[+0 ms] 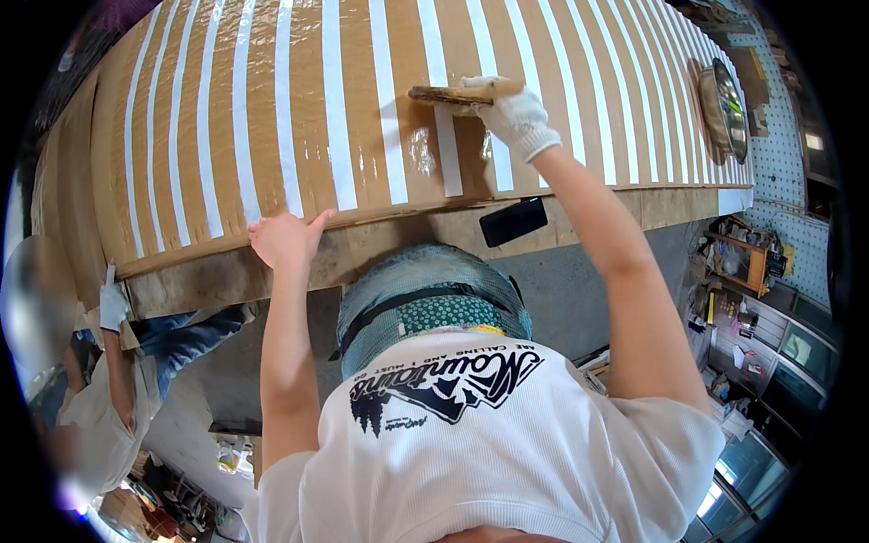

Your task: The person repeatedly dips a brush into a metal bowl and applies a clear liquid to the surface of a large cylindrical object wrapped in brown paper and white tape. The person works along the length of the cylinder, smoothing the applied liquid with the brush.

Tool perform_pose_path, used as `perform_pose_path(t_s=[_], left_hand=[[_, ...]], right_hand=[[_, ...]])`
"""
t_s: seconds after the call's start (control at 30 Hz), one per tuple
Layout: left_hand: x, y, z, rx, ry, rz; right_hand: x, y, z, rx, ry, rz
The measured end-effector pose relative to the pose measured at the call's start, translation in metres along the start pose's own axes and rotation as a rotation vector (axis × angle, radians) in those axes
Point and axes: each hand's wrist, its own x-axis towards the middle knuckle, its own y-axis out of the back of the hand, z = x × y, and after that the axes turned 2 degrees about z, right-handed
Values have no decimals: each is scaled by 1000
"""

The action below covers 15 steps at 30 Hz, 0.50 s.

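Observation:
A broad sheet of brown paper [358,109] with white paper strips [336,136] laid across it covers the worktable. In my right hand [516,118], which wears a white knit glove, is a flat wooden-backed brush [442,97], held just over or on the strips near the middle; its bristles are hard to make out. A dark wet-looking patch shows on the paper below it. My bare left hand [288,238] rests at the sheet's near edge, thumb stretched out to the side and fingers flat toward the strips. Left of the brush the surface shines.
A black phone [513,222] lies on the table's bare front ledge [398,237]. At the far right a metal bowl [724,113] stands on the sheet. Another person's gloved hand [113,305] is by the left corner. Shelves [751,262] with clutter stand at right.

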Motion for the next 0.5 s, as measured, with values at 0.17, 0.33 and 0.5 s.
perform_pose_path(t_s=[0.17, 0.33, 0.5], left_hand=[[-3, 9, 11, 4, 92, -148], [-5, 15, 22, -73, 169, -139], [-5, -7, 22, -100, 183, 49]], right_hand=[[-52, 31, -15, 31, 63, -307], [18, 35, 11, -13, -269, -338], [159, 23, 41, 34, -140, -79]])
